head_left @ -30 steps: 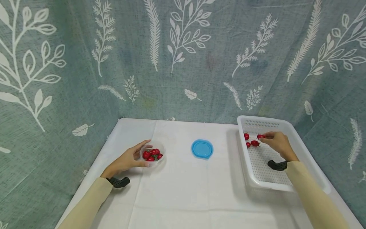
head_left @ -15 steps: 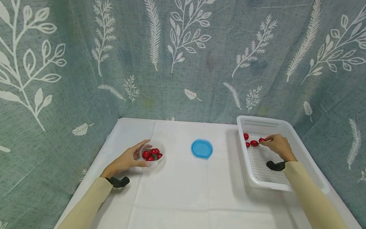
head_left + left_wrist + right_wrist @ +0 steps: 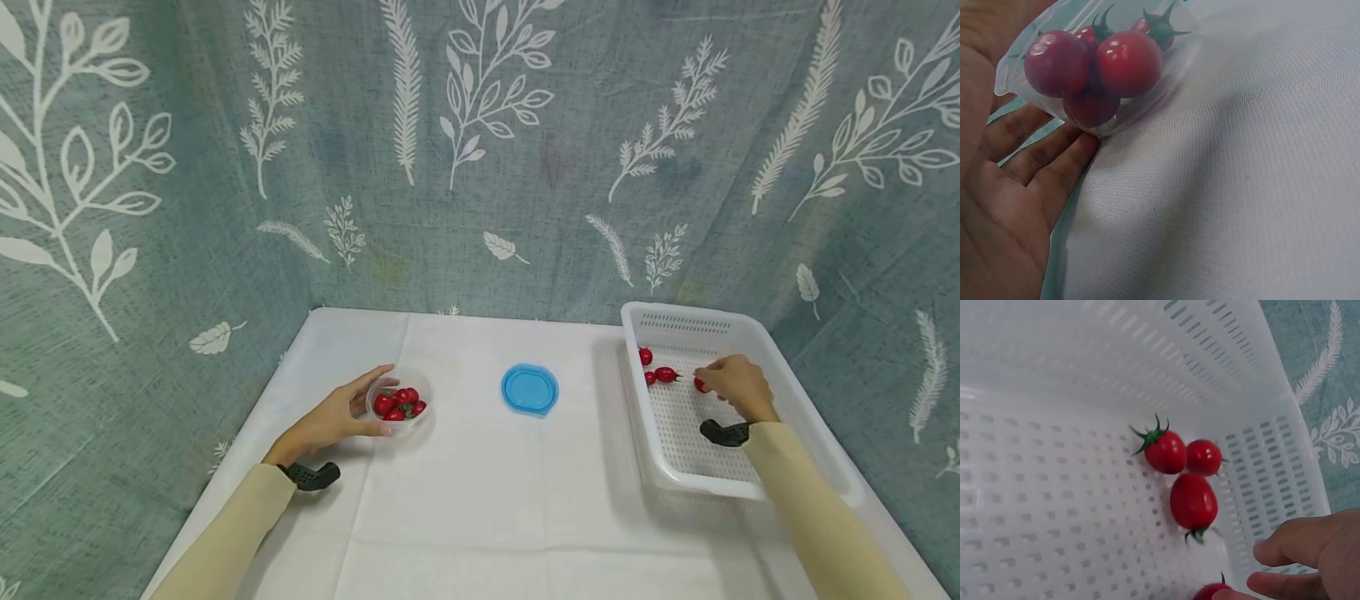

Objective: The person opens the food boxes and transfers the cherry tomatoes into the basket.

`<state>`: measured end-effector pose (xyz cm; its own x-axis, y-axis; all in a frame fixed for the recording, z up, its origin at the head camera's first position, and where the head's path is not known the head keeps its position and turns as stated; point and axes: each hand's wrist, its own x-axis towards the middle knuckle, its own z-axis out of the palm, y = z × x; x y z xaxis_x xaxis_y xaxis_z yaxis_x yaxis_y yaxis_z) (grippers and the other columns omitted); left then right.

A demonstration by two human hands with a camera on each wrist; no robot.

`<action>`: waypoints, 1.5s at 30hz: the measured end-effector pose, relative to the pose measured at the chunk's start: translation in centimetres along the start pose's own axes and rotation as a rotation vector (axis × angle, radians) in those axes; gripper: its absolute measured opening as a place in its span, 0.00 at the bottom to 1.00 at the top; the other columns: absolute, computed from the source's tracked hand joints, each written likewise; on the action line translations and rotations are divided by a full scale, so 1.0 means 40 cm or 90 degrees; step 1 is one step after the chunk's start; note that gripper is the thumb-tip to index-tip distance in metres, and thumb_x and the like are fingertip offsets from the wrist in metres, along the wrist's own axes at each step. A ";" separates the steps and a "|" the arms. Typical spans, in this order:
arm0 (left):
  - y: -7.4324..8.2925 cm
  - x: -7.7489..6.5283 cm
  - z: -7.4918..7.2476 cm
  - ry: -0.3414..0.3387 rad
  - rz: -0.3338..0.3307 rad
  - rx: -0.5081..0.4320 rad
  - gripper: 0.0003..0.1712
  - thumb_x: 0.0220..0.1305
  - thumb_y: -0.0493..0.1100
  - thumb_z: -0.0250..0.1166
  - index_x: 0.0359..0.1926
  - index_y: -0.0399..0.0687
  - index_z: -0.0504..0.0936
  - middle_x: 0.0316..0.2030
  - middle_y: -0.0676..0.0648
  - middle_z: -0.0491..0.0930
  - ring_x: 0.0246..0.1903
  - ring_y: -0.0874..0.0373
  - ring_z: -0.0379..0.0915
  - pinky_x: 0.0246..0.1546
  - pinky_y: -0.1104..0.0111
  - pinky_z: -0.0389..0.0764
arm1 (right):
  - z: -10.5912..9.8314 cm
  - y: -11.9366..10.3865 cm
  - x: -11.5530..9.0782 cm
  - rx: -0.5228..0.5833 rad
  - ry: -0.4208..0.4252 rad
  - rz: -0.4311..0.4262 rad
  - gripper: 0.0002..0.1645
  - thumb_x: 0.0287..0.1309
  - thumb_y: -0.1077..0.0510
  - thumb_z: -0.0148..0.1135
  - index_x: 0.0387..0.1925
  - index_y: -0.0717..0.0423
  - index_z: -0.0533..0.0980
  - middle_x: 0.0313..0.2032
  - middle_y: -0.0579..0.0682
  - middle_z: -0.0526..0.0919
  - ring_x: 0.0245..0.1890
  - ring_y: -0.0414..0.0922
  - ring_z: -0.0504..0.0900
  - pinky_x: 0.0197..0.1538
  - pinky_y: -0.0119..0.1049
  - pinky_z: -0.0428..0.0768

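Note:
My left hand curves round a small clear plastic cup, thumb on its near side and fingers on its far side. Several red cherry tomatoes with green stems lie in the cup. Over the white basket at right, my right hand has its fingertips on one cherry tomato, partly hidden under the fingers. That tomato shows only at the lower edge of the right wrist view, with a fingertip against it; the thumb is out of that frame.
Three loose cherry tomatoes sit by the left wall of the white perforated basket. A blue lid lies on the white-covered table between the hands. Patterned green curtains stand behind and at the sides.
The right fingertips and their tomato have moved back toward me and slightly right, away from the other three tomatoes. The left hand and cup stay in place.

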<state>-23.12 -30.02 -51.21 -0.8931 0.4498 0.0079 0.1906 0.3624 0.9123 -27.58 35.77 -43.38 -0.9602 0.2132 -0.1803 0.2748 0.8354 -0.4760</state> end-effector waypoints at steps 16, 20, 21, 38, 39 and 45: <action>0.004 -0.010 -0.002 0.004 -0.005 -0.010 0.60 0.58 0.46 0.80 0.82 0.62 0.52 0.74 0.46 0.64 0.78 0.44 0.48 0.72 0.44 0.58 | 0.002 -0.132 -0.037 0.126 -0.050 -0.085 0.32 0.74 0.46 0.55 0.62 0.70 0.75 0.54 0.71 0.81 0.52 0.63 0.78 0.51 0.57 0.82; -0.002 -0.011 -0.002 0.007 -0.009 -0.005 0.60 0.57 0.48 0.80 0.82 0.63 0.52 0.75 0.47 0.64 0.78 0.44 0.47 0.72 0.43 0.59 | 0.010 -0.178 -0.050 0.132 -0.054 -0.114 0.33 0.74 0.43 0.55 0.62 0.68 0.76 0.56 0.69 0.80 0.52 0.61 0.78 0.52 0.56 0.81; -0.003 -0.011 -0.002 0.007 -0.010 -0.005 0.61 0.57 0.48 0.80 0.83 0.62 0.52 0.75 0.47 0.64 0.79 0.44 0.46 0.72 0.43 0.59 | 0.012 -0.191 -0.052 0.132 -0.051 -0.120 0.33 0.74 0.43 0.55 0.62 0.68 0.76 0.56 0.69 0.80 0.52 0.61 0.78 0.52 0.56 0.81; 0.004 -0.004 -0.006 0.000 -0.010 -0.011 0.62 0.56 0.49 0.81 0.83 0.60 0.51 0.75 0.47 0.64 0.79 0.45 0.46 0.72 0.42 0.58 | 0.060 -0.373 -0.100 0.177 -0.072 -0.243 0.28 0.73 0.42 0.60 0.60 0.59 0.79 0.58 0.62 0.80 0.48 0.58 0.83 0.50 0.52 0.84; 0.005 -0.004 -0.006 0.000 -0.010 -0.012 0.62 0.56 0.48 0.81 0.83 0.60 0.51 0.75 0.47 0.64 0.79 0.45 0.46 0.72 0.42 0.58 | 0.068 -0.383 -0.100 0.179 -0.078 -0.246 0.28 0.73 0.43 0.60 0.60 0.59 0.80 0.58 0.62 0.80 0.48 0.58 0.83 0.50 0.51 0.84; 0.003 -0.002 -0.005 -0.003 -0.011 -0.021 0.62 0.56 0.48 0.81 0.83 0.60 0.51 0.75 0.47 0.64 0.79 0.46 0.47 0.72 0.42 0.58 | 0.114 -0.443 -0.101 0.173 -0.105 -0.268 0.24 0.72 0.44 0.61 0.57 0.57 0.82 0.56 0.61 0.80 0.45 0.56 0.84 0.46 0.47 0.86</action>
<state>-23.10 -30.17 -51.03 -0.8939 0.4481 -0.0103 0.1615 0.3433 0.9252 -28.36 17.80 -38.14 -0.9757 -0.2136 -0.0482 -0.1092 0.6657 -0.7382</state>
